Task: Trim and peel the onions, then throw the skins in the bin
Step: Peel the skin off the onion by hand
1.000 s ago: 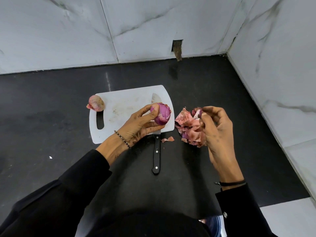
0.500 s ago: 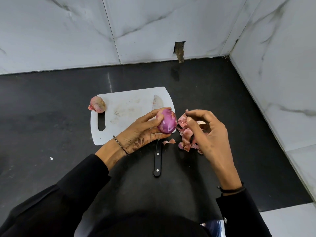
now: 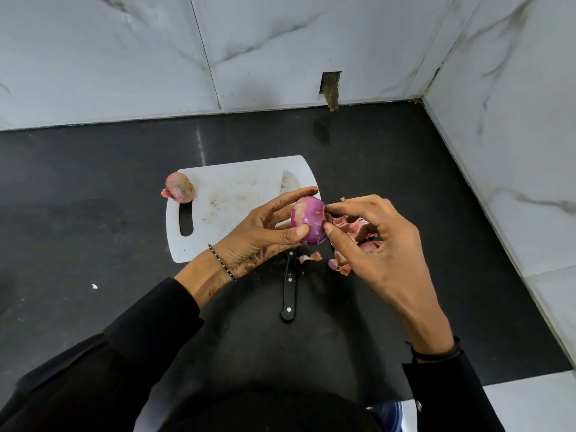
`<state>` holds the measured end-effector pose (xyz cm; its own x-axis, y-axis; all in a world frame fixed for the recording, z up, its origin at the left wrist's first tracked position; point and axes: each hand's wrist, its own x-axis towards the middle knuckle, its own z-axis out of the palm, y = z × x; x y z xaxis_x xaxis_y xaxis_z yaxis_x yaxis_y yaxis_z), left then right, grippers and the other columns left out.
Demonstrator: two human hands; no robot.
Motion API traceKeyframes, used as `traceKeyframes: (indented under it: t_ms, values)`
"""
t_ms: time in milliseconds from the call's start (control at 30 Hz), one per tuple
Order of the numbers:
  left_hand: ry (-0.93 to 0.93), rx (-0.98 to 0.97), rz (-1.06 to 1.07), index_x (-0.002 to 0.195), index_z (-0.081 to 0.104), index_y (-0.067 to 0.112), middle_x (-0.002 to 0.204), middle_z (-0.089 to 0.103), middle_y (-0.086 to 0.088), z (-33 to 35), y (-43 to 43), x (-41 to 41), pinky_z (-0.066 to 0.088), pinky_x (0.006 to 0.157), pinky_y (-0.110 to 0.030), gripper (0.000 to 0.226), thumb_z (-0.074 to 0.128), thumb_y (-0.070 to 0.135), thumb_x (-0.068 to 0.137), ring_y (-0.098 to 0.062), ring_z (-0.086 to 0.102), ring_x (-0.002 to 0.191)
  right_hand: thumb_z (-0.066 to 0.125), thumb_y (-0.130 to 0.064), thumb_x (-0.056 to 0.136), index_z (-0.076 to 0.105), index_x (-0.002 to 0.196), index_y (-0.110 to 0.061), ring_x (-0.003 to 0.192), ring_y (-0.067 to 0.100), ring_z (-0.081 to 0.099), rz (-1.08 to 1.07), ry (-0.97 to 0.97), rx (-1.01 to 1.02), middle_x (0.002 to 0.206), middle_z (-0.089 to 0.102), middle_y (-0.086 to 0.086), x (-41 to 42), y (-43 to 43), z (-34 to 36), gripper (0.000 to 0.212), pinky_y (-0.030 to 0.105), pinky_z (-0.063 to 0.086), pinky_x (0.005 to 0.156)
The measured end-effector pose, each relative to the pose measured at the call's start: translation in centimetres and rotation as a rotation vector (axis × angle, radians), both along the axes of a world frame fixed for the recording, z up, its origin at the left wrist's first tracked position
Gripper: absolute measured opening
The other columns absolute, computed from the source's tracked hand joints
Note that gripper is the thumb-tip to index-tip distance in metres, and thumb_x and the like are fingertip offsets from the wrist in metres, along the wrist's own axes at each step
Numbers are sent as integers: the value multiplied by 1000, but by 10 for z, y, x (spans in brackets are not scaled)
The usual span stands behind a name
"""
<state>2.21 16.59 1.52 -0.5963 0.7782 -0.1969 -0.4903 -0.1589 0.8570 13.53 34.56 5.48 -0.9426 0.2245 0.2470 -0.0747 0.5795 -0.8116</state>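
My left hand (image 3: pixel 265 229) grips a mostly peeled purple onion (image 3: pixel 308 221) above the right edge of the white cutting board (image 3: pixel 224 207). A patch of pale skin still clings to the onion's left side. My right hand (image 3: pixel 371 241) pinches the onion's right edge between thumb and forefinger. A second onion (image 3: pixel 179 191), in its skin, lies at the board's left corner. Pink onion skins (image 3: pixel 352 232) are piled on the black counter, partly hidden under my right hand.
A black-handled knife (image 3: pixel 288 288) lies with its blade on the board and its handle pointing toward me. A loose skin scrap (image 3: pixel 310 257) sits beside it. Marble walls close the counter at the back and right; a blue object (image 3: pixel 386 414) shows at the bottom edge.
My right hand left the skin pile and moved left to the onion, where it now pinches its edge. My left hand shifted the onion slightly right.
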Motion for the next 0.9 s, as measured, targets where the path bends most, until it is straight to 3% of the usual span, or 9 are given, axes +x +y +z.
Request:
traceKeyframes:
  t_ms: [267,400,500,600,667,767,900]
  values:
    - [28,-37,27,129,62,26,134,60,-5,2,-1,1,54,95,-42,71,87,22,63,-27,56,125,80,-23,86,79,99,-20,97,6,59,5,-3,120,96,70,-15,-2,5,3,13,11,43,77]
    - [54,-69,45,129,63,26,136,58,-9,3,-1,0,52,97,-43,71,88,23,62,-27,56,126,69,-31,92,71,97,-21,92,8,55,11,-42,255,94,61,-16,-6,1,0,11,27,49,73]
    - [36,-94,56,129,63,24,134,59,-11,4,-1,-1,54,95,-43,67,85,25,65,-29,58,123,61,-29,97,64,105,-22,92,3,51,33,-81,320,100,53,-18,-8,-4,-3,11,31,51,71]
    - [-53,-124,64,131,60,17,130,62,-12,8,0,2,58,86,-40,61,74,30,74,-31,63,116,59,-26,99,63,106,-20,89,8,56,-3,-48,200,101,55,-15,-8,-6,-2,10,34,53,72]
    - [-71,-163,65,131,60,13,123,67,-11,10,1,4,59,77,-36,67,73,43,72,-28,67,109,59,-28,98,66,106,-20,91,9,59,-10,-9,154,102,58,-15,-7,-6,1,13,28,52,74]
    - [-64,-218,84,119,62,13,102,74,-6,12,3,5,59,62,-31,78,79,59,59,-26,72,92,64,-29,98,67,113,-22,103,8,59,33,-7,149,111,60,-16,-7,-4,1,17,23,50,82]
    - [0,-293,23,110,65,14,93,73,-9,15,8,6,58,57,-28,69,74,66,66,-23,71,77,61,-44,95,66,125,-26,118,0,54,98,-27,117,122,59,-21,-6,-2,-2,35,21,46,95]
